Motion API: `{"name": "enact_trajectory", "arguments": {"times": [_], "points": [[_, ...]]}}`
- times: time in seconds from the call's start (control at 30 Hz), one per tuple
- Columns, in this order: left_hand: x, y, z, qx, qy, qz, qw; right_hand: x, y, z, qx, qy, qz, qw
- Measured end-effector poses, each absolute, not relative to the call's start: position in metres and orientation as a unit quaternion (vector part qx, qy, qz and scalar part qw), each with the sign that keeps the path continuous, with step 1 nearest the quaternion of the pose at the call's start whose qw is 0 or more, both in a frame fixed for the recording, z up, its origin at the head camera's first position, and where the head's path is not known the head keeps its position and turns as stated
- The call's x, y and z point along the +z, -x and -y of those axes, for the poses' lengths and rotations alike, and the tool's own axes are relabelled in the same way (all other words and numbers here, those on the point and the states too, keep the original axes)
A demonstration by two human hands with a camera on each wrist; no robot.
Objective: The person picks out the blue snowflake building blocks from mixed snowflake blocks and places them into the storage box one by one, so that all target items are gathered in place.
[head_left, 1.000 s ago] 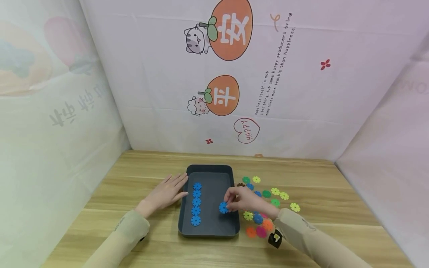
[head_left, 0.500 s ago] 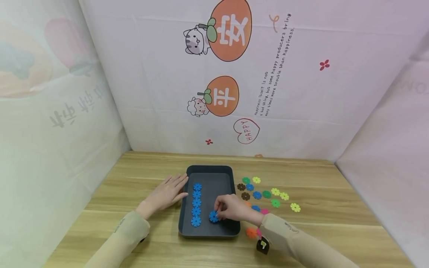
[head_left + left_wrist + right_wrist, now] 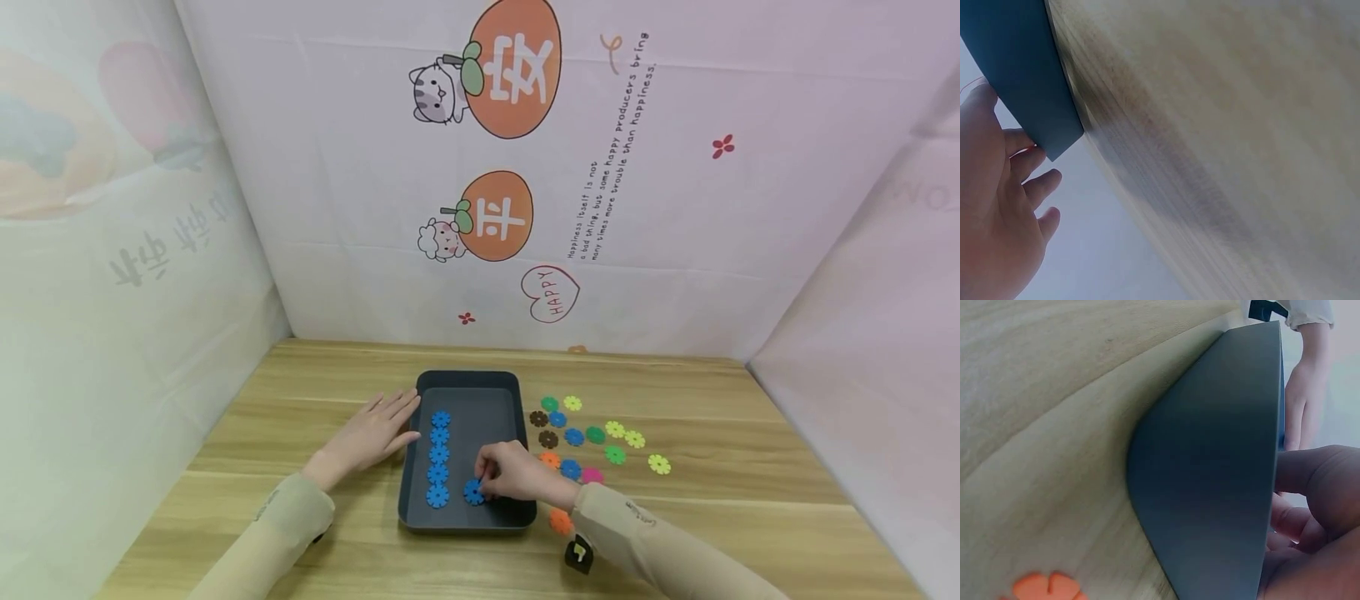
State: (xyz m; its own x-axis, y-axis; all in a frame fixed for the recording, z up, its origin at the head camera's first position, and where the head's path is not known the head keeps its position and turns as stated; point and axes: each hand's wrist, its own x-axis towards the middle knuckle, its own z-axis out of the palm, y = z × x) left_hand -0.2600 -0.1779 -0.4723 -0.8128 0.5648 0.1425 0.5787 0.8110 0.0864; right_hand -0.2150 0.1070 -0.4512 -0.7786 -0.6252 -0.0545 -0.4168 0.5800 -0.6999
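A dark grey tray (image 3: 480, 415) lies on the wooden table. Along its left side runs a column of several blue snowflake discs (image 3: 438, 454). My left hand (image 3: 369, 435) rests at the tray's left rim with its fingers extended; in the left wrist view the fingertips meet the rim beside the tray's wall (image 3: 1022, 75). My right hand (image 3: 517, 473) reaches over the right rim and pinches one blue snowflake disc (image 3: 473, 492) low at the tray's floor, right of the column's bottom. In the right wrist view the tray's wall (image 3: 1210, 456) hides that disc and the fingertips.
Right of the tray lie loose snowflake discs: green (image 3: 596, 434), yellow (image 3: 659, 464), brown (image 3: 548, 438), blue (image 3: 573, 437), pink (image 3: 592, 475) and orange (image 3: 560, 522). The right forearm passes over part of this spread. A printed cloth wall (image 3: 637, 292) stands behind the table.
My right hand has carried the blue snowflake disc from the tray's right side leftward and toward the near end, lowering it close to the floor. The left hand stays in place.
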Motion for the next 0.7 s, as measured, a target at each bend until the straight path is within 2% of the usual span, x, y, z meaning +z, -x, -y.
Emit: {"name": "enact_trajectory", "arguments": {"times": [0.7], "points": [[-0.4712,0.2604,0.177,-0.062,0.3,0.951,0.05,-0.4517,0.2126,-0.1059,-0.318,0.303,-0.888,0.134]]}}
